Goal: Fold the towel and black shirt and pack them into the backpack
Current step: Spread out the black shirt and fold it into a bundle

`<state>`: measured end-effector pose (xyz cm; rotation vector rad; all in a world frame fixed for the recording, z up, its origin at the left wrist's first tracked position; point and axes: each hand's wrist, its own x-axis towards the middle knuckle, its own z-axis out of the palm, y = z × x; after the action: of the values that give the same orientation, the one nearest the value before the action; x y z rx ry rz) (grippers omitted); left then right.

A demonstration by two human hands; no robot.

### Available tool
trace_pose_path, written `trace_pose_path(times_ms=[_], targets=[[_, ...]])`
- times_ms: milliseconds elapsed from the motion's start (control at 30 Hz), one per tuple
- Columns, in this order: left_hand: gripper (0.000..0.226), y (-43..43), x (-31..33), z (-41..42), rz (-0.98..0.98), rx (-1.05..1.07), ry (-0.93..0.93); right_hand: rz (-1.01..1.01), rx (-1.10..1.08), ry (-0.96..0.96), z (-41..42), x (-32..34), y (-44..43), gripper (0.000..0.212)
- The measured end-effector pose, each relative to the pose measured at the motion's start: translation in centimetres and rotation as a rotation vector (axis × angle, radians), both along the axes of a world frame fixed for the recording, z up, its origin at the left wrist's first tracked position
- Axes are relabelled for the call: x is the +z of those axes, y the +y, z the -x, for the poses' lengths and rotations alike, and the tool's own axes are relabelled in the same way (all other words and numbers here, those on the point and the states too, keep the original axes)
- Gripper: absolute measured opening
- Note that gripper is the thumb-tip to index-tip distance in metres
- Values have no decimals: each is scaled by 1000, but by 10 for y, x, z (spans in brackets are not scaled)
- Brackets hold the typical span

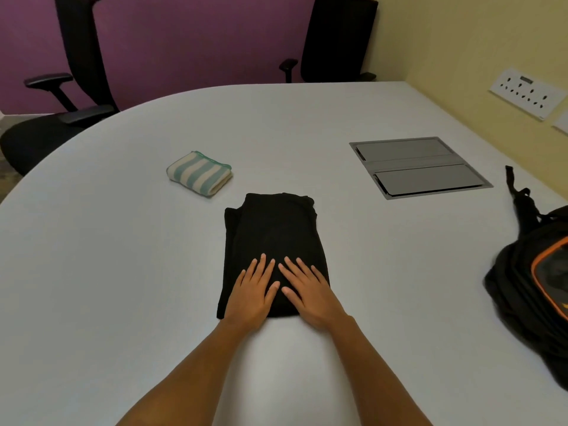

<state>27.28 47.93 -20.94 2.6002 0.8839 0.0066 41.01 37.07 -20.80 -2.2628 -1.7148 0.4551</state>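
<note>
The black shirt [270, 229] lies folded into a narrow rectangle in the middle of the table. My left hand [253, 292] and my right hand [309, 292] rest flat side by side on its near end, fingers straight and spread, pressing the cloth. A folded towel [199, 174] with green and cream stripes sits on the table beyond the shirt, to the left. The black backpack [534, 281] with orange trim lies at the right edge of the table, partly cut off by the frame.
The pale grey table [107, 241] has a rounded far edge. A metal cable-box lid [419, 167] is set into it at the right. Two black office chairs [61, 96] [335, 41] stand behind the table. A wall socket panel [527, 92] is on the right wall.
</note>
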Motion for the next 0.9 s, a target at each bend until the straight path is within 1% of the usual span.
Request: trace_pose_path(times_ms=[133, 200, 267, 300, 400, 467, 567, 667, 733, 767, 800, 900], targets=[[107, -9, 6, 24, -11, -92, 90, 89, 22, -32, 12, 0, -23, 74], [108, -13, 8, 32, -18, -146, 166, 133, 52, -63, 14, 1, -31, 80], [109, -13, 9, 38, -39, -192, 236, 177, 62, -82, 16, 5, -35, 77], [101, -12, 12, 40, -48, -200, 266, 193, 53, -83, 17, 8, -35, 70], [62, -13, 24, 41, -10, -183, 291, 237, 16, -68, 25, 25, -33, 53], [51, -18, 36, 42, 58, -162, 280, 278, -10, -28, 29, 39, -33, 49], [48, -14, 61, 44, 252, -139, 318, 336, -4, 79, 25, 59, -37, 39], [39, -1, 95, 42, 486, -193, 458, 450, 63, 205, 22, 83, -42, 31], [37, 4, 120, 39, 596, -210, 553, 492, 79, 296, 21, 103, -44, 12], [38, 5, 130, 37, 648, -205, 583, 502, 93, 328, 21, 113, -45, 10], [38, 7, 139, 35, 698, -200, 605, 500, 106, 353, 20, 125, -45, 14], [38, 15, 156, 29, 826, -208, 603, 461, 101, 391, 10, 152, -46, 15]])
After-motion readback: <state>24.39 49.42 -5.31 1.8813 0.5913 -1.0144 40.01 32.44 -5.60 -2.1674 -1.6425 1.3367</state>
